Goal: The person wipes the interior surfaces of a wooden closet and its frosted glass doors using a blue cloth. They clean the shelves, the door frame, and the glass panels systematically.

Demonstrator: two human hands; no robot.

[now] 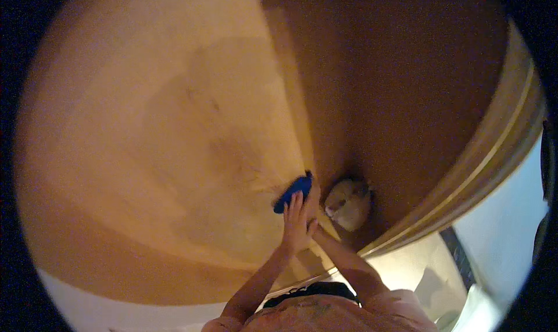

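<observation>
My left hand lies with its fingers over a blue oblong object, which has a small dark knob at its upper end. The blue object rests against a tan panel, close to the panel's right edge; blur hides whether it is a brush or a pad. Close beside the left hand, my right hand reaches up along the same edge. Its fingers are partly hidden, so its hold on the blue object cannot be made out. Faint darker smudges mark the panel to the upper left of the hands.
Right of the panel edge is a dark brown surface. A pale, roundish object with darker patches sits there, near my right forearm; its kind is unclear. A curved-looking wooden edge runs along the right. Pale floor shows at lower right.
</observation>
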